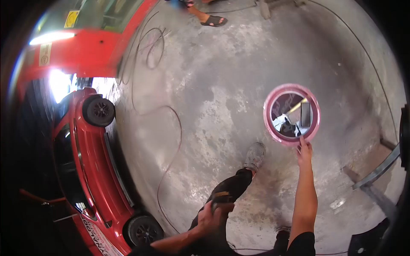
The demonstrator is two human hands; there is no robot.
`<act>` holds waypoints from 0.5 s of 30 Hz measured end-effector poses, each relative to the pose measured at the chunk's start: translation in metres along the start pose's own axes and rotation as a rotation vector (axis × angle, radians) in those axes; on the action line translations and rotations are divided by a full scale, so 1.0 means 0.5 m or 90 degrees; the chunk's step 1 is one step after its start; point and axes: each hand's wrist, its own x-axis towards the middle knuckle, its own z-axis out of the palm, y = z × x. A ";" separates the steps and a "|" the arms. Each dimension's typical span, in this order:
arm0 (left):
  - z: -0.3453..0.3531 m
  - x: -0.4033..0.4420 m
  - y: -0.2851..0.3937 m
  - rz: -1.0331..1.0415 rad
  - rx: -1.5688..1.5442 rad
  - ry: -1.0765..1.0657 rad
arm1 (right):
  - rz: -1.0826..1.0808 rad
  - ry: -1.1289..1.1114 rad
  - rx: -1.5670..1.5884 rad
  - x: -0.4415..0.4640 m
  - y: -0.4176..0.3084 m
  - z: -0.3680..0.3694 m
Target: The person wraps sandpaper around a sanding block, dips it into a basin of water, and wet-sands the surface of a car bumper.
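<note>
From my place I see the right hand (304,154) at the near rim of the pink tub (316,115), with 1 finger stretched onto it; whether the fingers pinch the rim or only rest there, I cannot tell. If they carry its weight, contact at only 1 side could let the tub tip, and the flat dark piece (306,114) and white pieces (280,122) inside could slide. The left fingers are closed around a dark block (223,206), blurred; a loose hold could drop it near the shoe (255,156), which stands ahead of these fingers. The hose (180,128), to the left of both hands' fingers, could catch a foot that steps there. The tub lies just beyond the right fingertips, round, glossy, paler at its edge, with dark inside and 1 yellowish strip (297,106).
</note>
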 end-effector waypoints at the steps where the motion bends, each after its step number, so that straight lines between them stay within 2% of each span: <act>1: 0.023 -0.041 -0.035 0.032 -0.010 0.050 | -0.036 -0.067 0.070 0.019 0.021 0.011; 2: 0.038 -0.066 -0.063 0.039 -0.006 0.037 | -0.073 -0.127 0.136 0.024 0.036 0.019; 3: 0.057 -0.098 -0.082 0.017 -0.040 0.049 | -0.147 -0.081 0.071 0.047 0.059 0.020; 4: 0.079 -0.130 -0.092 -0.009 -0.080 0.063 | -0.285 -0.066 -0.052 0.091 0.089 0.012; 7: 0.086 -0.161 -0.065 -0.002 -0.080 0.070 | -0.234 -0.016 -0.176 0.061 0.080 0.003; 10: 0.081 -0.167 -0.026 0.020 -0.016 0.071 | -0.326 -0.049 -0.061 0.043 0.152 -0.066; 11: 0.076 -0.162 -0.010 0.026 -0.015 0.089 | -0.277 -0.032 -0.060 0.056 0.177 -0.104; 13: 0.073 -0.158 0.010 -0.060 -0.005 -0.002 | -0.174 -0.014 -0.022 0.003 0.191 -0.173; 15: 0.076 -0.156 0.018 -0.037 0.029 0.004 | -0.099 -0.002 0.033 -0.059 0.189 -0.256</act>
